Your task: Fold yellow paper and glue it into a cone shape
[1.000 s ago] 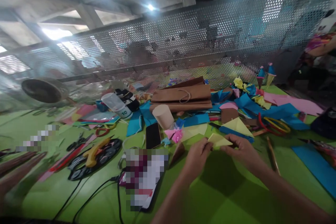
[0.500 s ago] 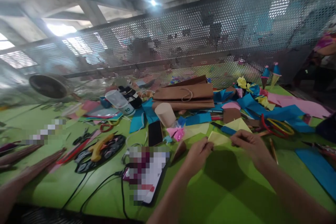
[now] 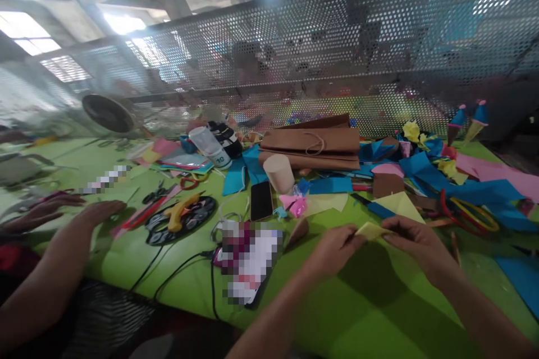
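My left fingers (image 3: 352, 235) and right fingers (image 3: 389, 225) grip the small folded yellow paper piece (image 3: 371, 230), right of the black rectangular smartphone (image 3: 261, 201).

Both hands are up over the green bench (image 3: 328, 320), a small yellow paper (image 3: 370, 230) pinched between the fingers of the left hand (image 3: 339, 249) and the right hand (image 3: 415, 244). Beyond them lies a brown paper bundle (image 3: 311, 146), with a beige cylinder (image 3: 278, 174) just in front.
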The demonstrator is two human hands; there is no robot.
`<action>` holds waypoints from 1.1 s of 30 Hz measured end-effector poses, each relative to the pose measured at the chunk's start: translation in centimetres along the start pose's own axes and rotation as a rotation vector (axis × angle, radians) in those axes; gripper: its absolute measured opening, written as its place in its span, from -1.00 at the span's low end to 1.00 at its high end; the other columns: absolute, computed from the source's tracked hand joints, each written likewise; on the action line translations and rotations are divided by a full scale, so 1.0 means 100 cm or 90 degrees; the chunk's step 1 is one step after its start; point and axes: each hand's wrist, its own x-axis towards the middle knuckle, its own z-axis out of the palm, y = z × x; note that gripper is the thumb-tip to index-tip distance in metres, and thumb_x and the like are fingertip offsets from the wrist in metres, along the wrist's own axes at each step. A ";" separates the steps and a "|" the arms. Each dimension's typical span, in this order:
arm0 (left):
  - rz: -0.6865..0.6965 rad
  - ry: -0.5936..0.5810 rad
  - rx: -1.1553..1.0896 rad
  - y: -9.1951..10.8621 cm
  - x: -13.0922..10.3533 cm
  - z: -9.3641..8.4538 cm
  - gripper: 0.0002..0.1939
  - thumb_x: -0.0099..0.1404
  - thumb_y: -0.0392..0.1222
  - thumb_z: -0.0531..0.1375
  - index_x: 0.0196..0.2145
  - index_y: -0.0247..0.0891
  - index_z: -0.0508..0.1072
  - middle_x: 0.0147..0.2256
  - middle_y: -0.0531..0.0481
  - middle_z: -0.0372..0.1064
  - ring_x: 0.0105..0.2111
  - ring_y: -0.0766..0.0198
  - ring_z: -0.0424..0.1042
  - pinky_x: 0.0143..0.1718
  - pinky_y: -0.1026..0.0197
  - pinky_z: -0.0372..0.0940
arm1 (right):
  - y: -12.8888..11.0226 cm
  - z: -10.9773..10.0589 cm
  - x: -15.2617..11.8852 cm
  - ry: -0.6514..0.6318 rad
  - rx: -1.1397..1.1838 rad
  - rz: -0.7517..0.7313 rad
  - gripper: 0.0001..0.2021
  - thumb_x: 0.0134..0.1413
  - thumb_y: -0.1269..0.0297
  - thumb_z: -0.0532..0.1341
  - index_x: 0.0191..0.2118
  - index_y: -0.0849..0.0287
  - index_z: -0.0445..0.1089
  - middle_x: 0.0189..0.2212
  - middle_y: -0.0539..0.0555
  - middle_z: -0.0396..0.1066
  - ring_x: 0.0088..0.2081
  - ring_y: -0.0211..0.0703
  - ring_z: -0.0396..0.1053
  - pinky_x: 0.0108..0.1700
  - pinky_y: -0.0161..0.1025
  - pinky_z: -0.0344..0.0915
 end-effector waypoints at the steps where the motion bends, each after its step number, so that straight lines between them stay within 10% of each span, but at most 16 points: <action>1: -0.008 -0.041 -0.060 0.001 -0.001 -0.002 -0.66 0.44 0.11 0.12 -0.27 -0.24 0.43 -0.40 0.02 0.35 -0.38 0.26 0.30 -0.37 0.25 0.12 | -0.003 -0.003 -0.001 -0.003 -0.022 -0.024 -0.81 0.04 0.11 0.43 -0.29 0.10 0.57 -0.35 0.03 0.52 -0.28 -0.07 0.43 -0.20 -0.19 0.32; 5: -0.058 -0.200 -0.298 0.004 -0.005 -0.006 -0.49 0.36 0.31 0.14 -0.22 -0.25 0.46 -0.37 0.00 0.40 -0.35 0.24 0.38 -0.25 0.21 0.26 | -0.014 -0.008 -0.003 -0.027 -0.087 -0.146 -0.95 0.04 0.26 0.34 -0.39 0.06 0.56 -0.30 0.08 0.51 -0.16 0.03 0.44 -0.10 -0.13 0.31; 10: -0.130 -0.128 -0.369 -0.002 -0.002 0.005 -0.58 0.27 0.20 0.28 -0.31 -0.26 0.42 -0.44 0.09 0.29 -0.45 0.34 0.28 -0.34 0.25 0.18 | -0.010 -0.008 -0.003 -0.028 -0.077 -0.140 -0.90 0.09 0.22 0.36 -0.26 0.03 0.61 -0.19 0.10 0.54 -0.09 0.05 0.44 -0.04 -0.10 0.32; 14: -0.082 0.027 -0.262 -0.002 0.002 0.011 -0.70 0.37 0.04 0.21 -0.34 -0.27 0.41 -0.46 0.10 0.30 -0.44 0.34 0.27 -0.35 0.27 0.14 | -0.004 -0.006 -0.002 0.066 0.019 -0.031 -0.57 0.16 0.02 0.38 0.13 -0.03 0.51 -0.08 0.11 0.54 -0.07 0.00 0.45 -0.08 -0.15 0.38; 17: -0.014 0.105 -0.116 0.001 0.002 0.011 -0.77 0.43 -0.08 0.15 -0.32 -0.26 0.45 -0.40 0.05 0.40 -0.35 0.28 0.35 -0.29 0.25 0.17 | -0.004 -0.003 -0.003 0.058 0.063 -0.005 -0.59 0.12 -0.06 0.40 0.00 0.04 0.56 -0.17 0.12 0.56 -0.14 -0.02 0.46 -0.14 -0.19 0.40; 33: 0.079 0.081 0.110 0.000 0.000 0.014 -0.73 0.51 -0.10 0.10 -0.09 -0.20 0.57 -0.17 -0.12 0.61 -0.16 0.09 0.54 -0.15 0.16 0.30 | -0.008 0.005 -0.005 0.108 0.022 0.027 -0.66 0.00 -0.07 0.48 -0.41 0.10 0.51 -0.48 -0.01 0.39 -0.41 -0.18 0.30 -0.39 -0.30 0.25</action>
